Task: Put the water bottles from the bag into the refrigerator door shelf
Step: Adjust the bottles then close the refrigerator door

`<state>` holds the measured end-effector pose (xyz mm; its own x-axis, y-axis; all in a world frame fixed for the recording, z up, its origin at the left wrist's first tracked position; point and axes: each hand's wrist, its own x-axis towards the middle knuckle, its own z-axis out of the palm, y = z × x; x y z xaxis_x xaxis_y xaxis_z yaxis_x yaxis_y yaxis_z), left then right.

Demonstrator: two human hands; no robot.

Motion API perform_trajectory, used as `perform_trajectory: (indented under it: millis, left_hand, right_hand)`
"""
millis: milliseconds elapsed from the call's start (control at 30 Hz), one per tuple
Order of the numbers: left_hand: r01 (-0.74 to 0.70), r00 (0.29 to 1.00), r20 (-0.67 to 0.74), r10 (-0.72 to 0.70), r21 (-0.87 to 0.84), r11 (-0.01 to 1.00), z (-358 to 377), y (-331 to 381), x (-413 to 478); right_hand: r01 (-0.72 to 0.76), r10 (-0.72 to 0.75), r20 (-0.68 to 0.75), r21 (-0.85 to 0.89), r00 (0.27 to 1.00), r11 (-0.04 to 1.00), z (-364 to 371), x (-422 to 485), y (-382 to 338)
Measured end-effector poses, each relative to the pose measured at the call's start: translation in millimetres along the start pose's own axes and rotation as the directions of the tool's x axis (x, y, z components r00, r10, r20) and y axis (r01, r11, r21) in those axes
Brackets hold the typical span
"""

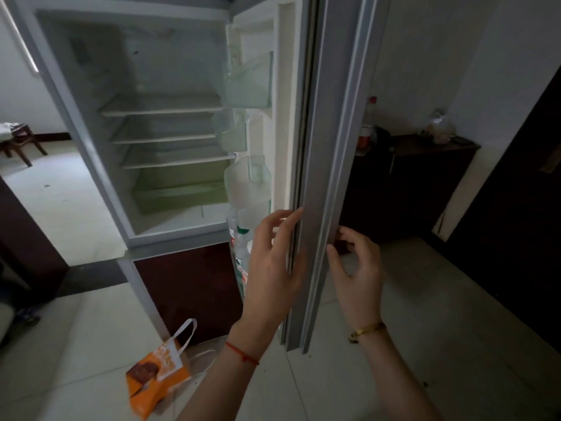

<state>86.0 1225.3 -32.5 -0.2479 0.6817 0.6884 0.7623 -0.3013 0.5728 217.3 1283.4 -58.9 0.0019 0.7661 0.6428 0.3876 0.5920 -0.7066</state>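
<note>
The refrigerator stands open, its door (328, 147) swung towards me edge-on. Clear water bottles (240, 253) with green caps and labels stand in the lowest door shelf, partly hidden behind my left hand (273, 262). That hand is spread, fingertips touching the inner edge of the door. My right hand (356, 265) curls loosely around the door's outer edge, fingers apart, holding nothing. The orange paper bag (156, 375) with white handles lies slumped on the floor below the fridge.
Upper door shelves (249, 80) and the glass shelves inside (164, 107) hold nothing. A dark cabinet (425, 177) with bottles and a bag on top stands right of the door. A wooden stool (21, 141) is at the far left. Pale tiled floor surrounds me.
</note>
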Motion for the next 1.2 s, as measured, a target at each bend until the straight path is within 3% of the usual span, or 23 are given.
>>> perform_trajectory:
  millis: [200,633,1200]
  left_hand:
    - [0.092,0.995,-0.041,-0.092,0.001,0.996,-48.0,-20.5,-16.5]
    - [0.180,0.978,-0.139,-0.153,0.203,0.963,-128.9,-82.5,-29.8]
    - [0.425,0.886,-0.297,-0.355,0.218,0.879,-221.4,-208.4,12.5]
  right_hand:
    - [0.089,-0.093,0.198,0.031,0.976,0.996,36.2,-9.1,-35.2]
    - [0.328,-0.369,0.358,0.172,0.858,0.929,142.9,-17.3,-93.2]
    - [0.590,-0.574,0.402,0.096,0.714,0.801,313.7,9.3,-145.3]
